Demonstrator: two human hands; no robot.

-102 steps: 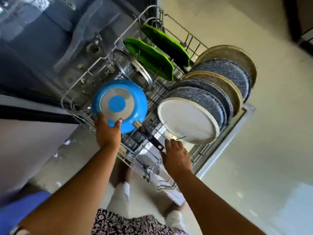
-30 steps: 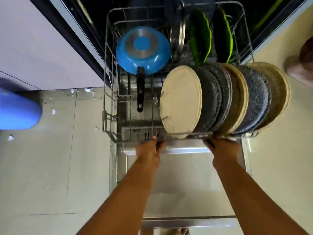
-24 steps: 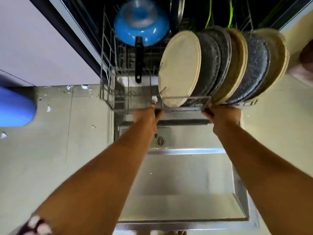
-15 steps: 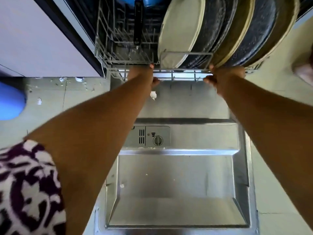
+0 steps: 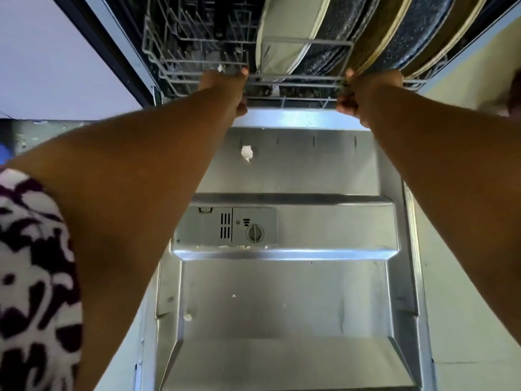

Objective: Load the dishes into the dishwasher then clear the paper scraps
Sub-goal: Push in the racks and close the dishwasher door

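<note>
gripping rack (image 5: 296, 77): left hand (image 5: 222, 84), right hand (image 5: 373, 93), arms outstretched

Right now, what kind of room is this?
Most likely a home kitchen. There is an open dishwasher door with a detergent dispenser in it, and a wire rack full of plates.

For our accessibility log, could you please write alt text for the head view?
The left hand and right hand grip the front rail of a wire dishwasher rack loaded with upright plates. Below, the open door lies flat, a paper scrap on it.
</note>
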